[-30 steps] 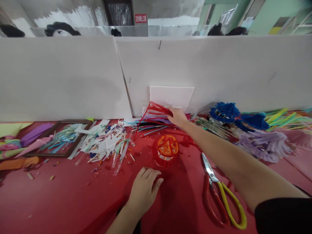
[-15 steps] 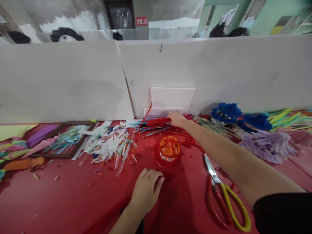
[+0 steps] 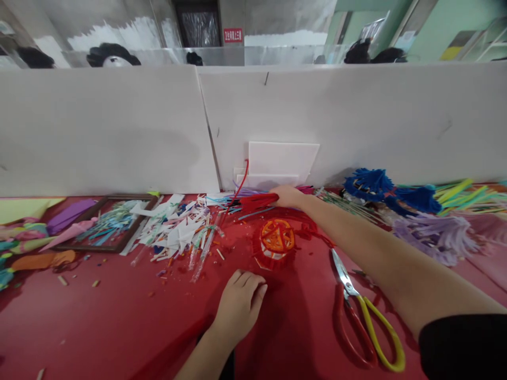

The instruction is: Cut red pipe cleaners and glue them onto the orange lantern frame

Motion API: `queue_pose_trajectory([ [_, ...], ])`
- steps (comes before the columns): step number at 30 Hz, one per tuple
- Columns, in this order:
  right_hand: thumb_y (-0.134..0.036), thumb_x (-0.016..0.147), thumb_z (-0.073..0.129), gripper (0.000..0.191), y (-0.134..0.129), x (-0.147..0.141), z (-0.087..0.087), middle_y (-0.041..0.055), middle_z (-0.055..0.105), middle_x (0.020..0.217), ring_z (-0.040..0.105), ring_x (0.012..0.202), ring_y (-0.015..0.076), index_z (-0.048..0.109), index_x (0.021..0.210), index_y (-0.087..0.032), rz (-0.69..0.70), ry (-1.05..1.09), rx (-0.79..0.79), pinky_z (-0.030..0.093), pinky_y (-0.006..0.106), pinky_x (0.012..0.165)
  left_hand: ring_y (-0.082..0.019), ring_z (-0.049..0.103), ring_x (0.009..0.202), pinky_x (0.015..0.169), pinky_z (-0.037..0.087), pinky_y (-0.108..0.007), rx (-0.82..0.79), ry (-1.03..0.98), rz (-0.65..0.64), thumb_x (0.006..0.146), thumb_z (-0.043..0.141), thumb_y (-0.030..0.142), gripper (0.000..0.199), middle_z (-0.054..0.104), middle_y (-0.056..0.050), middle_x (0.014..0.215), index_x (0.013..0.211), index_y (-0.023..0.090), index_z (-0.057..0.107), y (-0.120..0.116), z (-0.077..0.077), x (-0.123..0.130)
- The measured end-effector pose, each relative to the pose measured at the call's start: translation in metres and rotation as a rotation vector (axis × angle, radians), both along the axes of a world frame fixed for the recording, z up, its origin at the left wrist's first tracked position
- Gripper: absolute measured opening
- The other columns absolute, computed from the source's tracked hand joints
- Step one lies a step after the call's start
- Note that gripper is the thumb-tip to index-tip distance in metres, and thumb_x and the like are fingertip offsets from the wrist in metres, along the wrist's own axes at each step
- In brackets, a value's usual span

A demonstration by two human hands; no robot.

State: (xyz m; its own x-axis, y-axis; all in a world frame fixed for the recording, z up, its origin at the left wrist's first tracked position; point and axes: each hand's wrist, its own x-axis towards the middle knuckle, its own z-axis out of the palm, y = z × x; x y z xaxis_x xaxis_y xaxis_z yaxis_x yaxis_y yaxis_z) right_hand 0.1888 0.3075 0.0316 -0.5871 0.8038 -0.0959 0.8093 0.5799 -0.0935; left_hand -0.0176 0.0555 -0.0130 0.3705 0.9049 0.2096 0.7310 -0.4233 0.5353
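Orange-and-red lattice ornament (image 3: 278, 235): lies on the desk (image 3: 119, 311); every place below is relative to it.
Red pipe cleaners (image 3: 259, 201): bundled just behind it, probably kept there within arm's reach.
Right hand (image 3: 288, 195): behind it, at the bundle's right end; fingers bent down and partly hidden, so gripping or merely resting cannot be told.
Left hand (image 3: 240, 305): on its near side, fingers loosely curled, thumb slightly apart, nothing visible held; seemingly waiting.
Scissors (image 3: 348, 290): right of it, handles toward the person, presumably for easy pickup.
Picture frame (image 3: 123, 244): far left of it, flat, bluish-green strips (image 3: 115, 220) heaped within its border.
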Motion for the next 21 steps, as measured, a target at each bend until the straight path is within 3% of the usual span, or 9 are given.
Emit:
queue_pose_trajectory([
  [4,-0.033,0.091,0.054,0.031,-0.002,-0.007,-0.01,0.008,0.058,0.119,0.06,0.1,0.0199,0.055,0.117,-0.018,-0.017,-0.081,-0.041,0.052,0.041,0.084,-0.021,0.057,0.084,0.078,0.048,-0.037,0.005,0.009,-0.002,0.091,0.046,0.019,0.016,0.068,-0.005,0.089,0.091,0.019,0.061,0.0,-0.001,0.0],
  [8,-0.033,0.091,0.055,0.031,0.001,-0.005,-0.008,0.0082,0.058,0.119,0.06,0.1,0.0201,0.055,0.118,-0.017,-0.022,-0.101,-0.033,0.052,0.041,0.084,-0.02,0.057,0.084,0.08,0.047,-0.037,0.009,0.011,-0.01,0.091,0.046,0.018,0.016,0.068,-0.005,0.09,0.092,0.019,0.061,0.0,-0.001,0.0],
  [17,-0.033,0.091,0.054,0.03,0.004,0.014,0.029,0.0079,0.058,0.119,0.06,0.1,0.0201,0.056,0.117,-0.018,-0.055,-0.032,0.001,0.052,0.041,0.085,-0.021,0.057,0.082,0.077,0.048,-0.037,0.024,-0.001,-0.017,0.09,0.047,0.017,0.015,0.068,-0.005,0.088,0.09,0.018,0.061,0.0,0.0,-0.001],
  [21,-0.033,0.092,0.054,0.028,0.007,0.021,0.054,0.0073,0.059,0.118,0.06,0.099,0.0195,0.057,0.114,-0.018,-0.066,0.042,0.026,0.052,0.04,0.085,-0.02,0.057,0.082,0.076,0.049,-0.037,0.041,-0.01,-0.03,0.09,0.047,0.017,0.015,0.068,-0.006,0.088,0.09,0.018,0.062,0.001,-0.001,-0.001],
])
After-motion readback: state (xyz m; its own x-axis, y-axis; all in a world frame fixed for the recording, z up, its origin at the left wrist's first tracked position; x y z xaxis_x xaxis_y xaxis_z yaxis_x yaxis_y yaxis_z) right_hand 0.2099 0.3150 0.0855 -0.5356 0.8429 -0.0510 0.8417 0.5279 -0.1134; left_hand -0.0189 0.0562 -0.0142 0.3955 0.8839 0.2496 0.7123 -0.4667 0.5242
